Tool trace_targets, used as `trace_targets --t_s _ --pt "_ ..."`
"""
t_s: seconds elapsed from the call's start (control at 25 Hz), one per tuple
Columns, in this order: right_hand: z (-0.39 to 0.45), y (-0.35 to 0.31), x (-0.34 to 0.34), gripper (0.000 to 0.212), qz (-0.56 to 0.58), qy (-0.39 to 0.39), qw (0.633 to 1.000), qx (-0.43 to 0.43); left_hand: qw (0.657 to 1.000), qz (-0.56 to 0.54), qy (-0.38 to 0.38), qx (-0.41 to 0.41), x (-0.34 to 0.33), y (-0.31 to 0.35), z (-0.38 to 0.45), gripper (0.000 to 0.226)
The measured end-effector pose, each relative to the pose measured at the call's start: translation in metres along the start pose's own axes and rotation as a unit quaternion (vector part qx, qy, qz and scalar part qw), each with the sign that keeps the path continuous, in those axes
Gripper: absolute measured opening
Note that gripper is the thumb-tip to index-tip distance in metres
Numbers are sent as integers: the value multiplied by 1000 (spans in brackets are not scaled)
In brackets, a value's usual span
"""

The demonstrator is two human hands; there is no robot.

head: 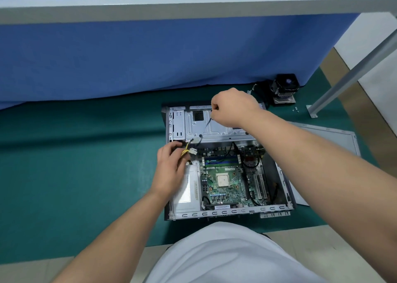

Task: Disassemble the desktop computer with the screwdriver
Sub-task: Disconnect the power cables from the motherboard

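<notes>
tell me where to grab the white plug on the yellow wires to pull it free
Pinch the white plug by its hard body, not the yellow wires. Come from the left, where the left hand already holds the bundle; the plug's end faces right toward the motherboard. The right hand is busy holding up a dark cable.

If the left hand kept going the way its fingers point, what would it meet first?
Probably the white plastic connector on the yellow wires the left hand holds, then the grey metal drive cage; depth is unclear.
</notes>
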State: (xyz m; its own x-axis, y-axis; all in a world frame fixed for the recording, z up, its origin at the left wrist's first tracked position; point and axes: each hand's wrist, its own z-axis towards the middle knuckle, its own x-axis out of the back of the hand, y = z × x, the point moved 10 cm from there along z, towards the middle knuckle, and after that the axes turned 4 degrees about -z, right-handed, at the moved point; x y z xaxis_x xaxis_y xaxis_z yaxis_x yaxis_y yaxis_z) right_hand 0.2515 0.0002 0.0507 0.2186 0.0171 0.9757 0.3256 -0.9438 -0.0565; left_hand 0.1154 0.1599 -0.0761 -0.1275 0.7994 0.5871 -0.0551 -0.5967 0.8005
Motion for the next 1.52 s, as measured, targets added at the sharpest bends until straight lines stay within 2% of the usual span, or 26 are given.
trace_targets --t_s 0.08,0.16,0.32,0.44,0.52,0.6,0.72,0.76,0.84,0.92,0.96,1.12,1.28,1.36,1.44,1.52 --pt "0 11 -3 15 -13 -15 999 -33 999 -23 19 24 3 -6 -4 19" --pt "1 15 -3 16 18 -28 999 -37 1000 -10 2 17 0 -2 -4 20" --pt "4 -9 7 15 147 -10 988 43 995 68 -71 -24 -13 9 3 19" --pt "8 -39 16 16 135 32 983 124 992 76 -102 -2 -23 13 22 19" --pt "12 -50 18 17 96 62 981 155 993 69 -89 22 -22 12 33 18" --pt "12 -44 16 20 96 106 981 129 996 41 -56 58 -15 4 33 25" --pt "-4 -4 -12 26 191 147 971 -9 996 -9 -9 85 -3 -4 27 29" --pt "-12 3 -33 22 225 123 966 -39 996 -18 1 86 0 -2 26 31" --pt "-25 -7 -86 30 293 -18 955 -48 996 -19 8 86 2 2 27 32" --pt "-39 -35 -126 45 346 -147 926 -26 996 -21 9 87 1 2 30 24" --pt "-41 -45 -136 49 377 -167 911 -27 996 -26 11 89 1 0 30 20" --pt "-35 -47 -156 49 505 -141 840 -136 996 -17 -4 85 0 -2 32 17" --pt "-31 -49 -163 39 541 -120 815 -171 997 -11 -15 80 -1 -1 36 19" --pt "-31 -51 -163 49 572 -106 792 -186 997 -10 -15 80 -1 -1 35 21" --pt "-28 -55 -164 50 618 -106 755 -193 997 -11 -19 79 -1 1 35 20" --pt "-25 -59 -166 35 670 -113 706 -200 996 -19 -30 86 -2 1 37 18"
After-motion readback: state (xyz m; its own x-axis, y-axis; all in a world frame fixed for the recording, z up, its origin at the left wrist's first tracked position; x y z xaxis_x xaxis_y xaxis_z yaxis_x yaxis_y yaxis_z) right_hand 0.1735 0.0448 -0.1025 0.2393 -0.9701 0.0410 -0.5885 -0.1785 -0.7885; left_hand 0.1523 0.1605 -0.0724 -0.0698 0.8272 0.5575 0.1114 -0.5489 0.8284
